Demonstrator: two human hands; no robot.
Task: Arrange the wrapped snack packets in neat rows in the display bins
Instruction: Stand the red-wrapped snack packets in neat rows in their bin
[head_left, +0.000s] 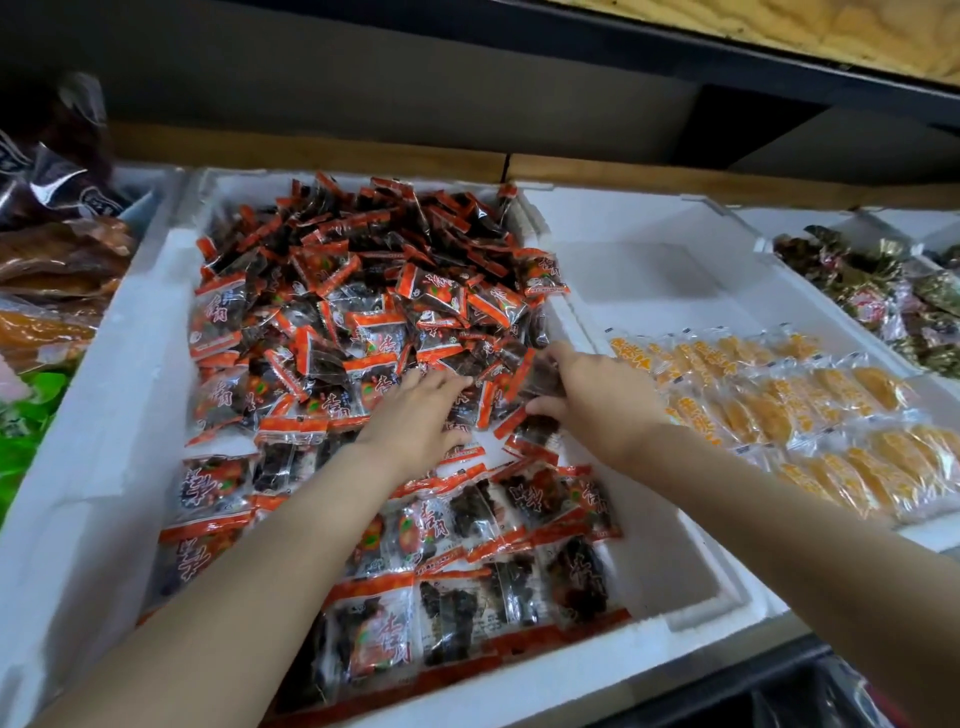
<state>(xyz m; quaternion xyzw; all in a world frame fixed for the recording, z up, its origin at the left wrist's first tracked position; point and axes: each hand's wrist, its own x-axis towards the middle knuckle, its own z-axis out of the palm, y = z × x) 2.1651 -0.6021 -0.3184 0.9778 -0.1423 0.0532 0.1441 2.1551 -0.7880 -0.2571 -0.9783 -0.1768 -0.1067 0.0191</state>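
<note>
Forearms cross rowed red packets toward loose heap; yellow packets rightward.

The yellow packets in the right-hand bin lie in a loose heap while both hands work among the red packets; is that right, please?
Not quite: the head view shows the yellow packets in neat rows, not heaped. The left hand and right hand do work among the red packets.

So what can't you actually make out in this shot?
Head view only:
Red packets beneath the left hand and both forearms: covered.
The dark packet the right hand pinches: mostly behind its fingers.
Brown goods at far left: cut by the frame edge.
Small print on packets: blurred.
</note>
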